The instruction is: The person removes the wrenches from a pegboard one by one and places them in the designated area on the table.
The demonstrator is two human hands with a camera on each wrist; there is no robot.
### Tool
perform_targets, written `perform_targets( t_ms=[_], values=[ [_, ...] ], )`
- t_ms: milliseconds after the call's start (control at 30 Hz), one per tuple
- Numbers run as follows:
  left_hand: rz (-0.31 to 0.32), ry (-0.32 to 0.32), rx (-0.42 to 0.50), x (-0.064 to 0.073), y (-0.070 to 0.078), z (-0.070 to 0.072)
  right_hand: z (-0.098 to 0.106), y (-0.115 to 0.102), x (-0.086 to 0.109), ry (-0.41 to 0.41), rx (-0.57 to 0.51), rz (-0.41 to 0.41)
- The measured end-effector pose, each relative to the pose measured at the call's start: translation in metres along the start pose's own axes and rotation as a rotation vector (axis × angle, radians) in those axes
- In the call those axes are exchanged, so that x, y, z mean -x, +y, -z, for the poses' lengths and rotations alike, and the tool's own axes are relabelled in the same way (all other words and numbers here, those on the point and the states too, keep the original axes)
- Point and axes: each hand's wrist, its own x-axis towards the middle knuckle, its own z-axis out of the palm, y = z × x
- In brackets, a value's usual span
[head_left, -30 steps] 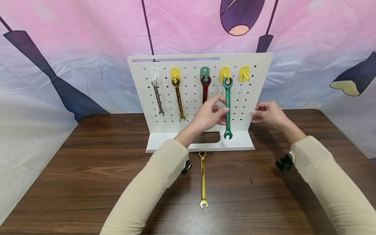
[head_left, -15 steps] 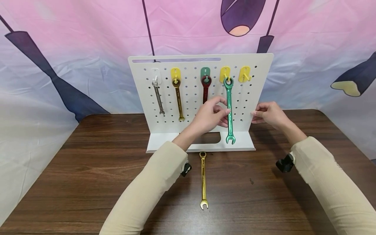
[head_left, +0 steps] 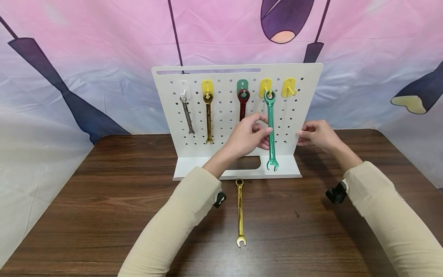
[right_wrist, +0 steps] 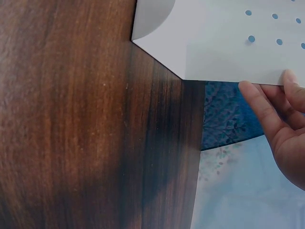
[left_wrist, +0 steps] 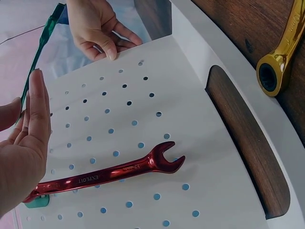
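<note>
My left hand pinches a green combination wrench between thumb and fingers, in front of the white pegboard. The ring end of this wrench is at the fourth hook, a yellow one, with the open end pointing down. Whether the ring is fully on the hook I cannot tell. At the board's right edge, my right hand grips the panel between thumb and fingers; the right wrist view shows the thumb on the front face. A red wrench hangs just left of the green one, partly hidden by my left hand.
A silver wrench and a dark gold wrench hang further left. On the far right is a bare yellow hook. A bright gold wrench lies on the wooden table before the board's base.
The green wrench's open end has come down and slightly right, most of it in the first half second. The hanging dark gold wrench has swung left at its lower end. My right hand keeps its grip.
</note>
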Motion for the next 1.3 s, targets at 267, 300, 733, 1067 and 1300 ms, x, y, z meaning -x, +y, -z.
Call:
perform_targets(
  t_ms=[267, 300, 733, 1067, 1300],
  values=[
    [-0.013, 0.004, 0.0, 0.001, 0.004, -0.001, 0.0, 0.0, 0.0, 0.005, 0.008, -0.002],
    [-0.013, 0.003, -0.003, 0.001, 0.004, 0.0, 0.0, 0.0, 0.0, 0.005, 0.007, -0.003],
    [-0.013, -0.025, -0.015, 0.004, 0.009, 0.003, 0.0, 0.001, 0.0, -0.002, 0.006, -0.007],
    [-0.01, -0.055, -0.003, 0.007, 0.011, 0.002, 0.001, 0.0, 0.001, -0.002, 0.003, -0.01],
    [0.004, -0.053, 0.008, 0.01, 0.008, 0.002, 0.0, 0.0, 0.0, -0.004, -0.012, -0.01]
  ],
)
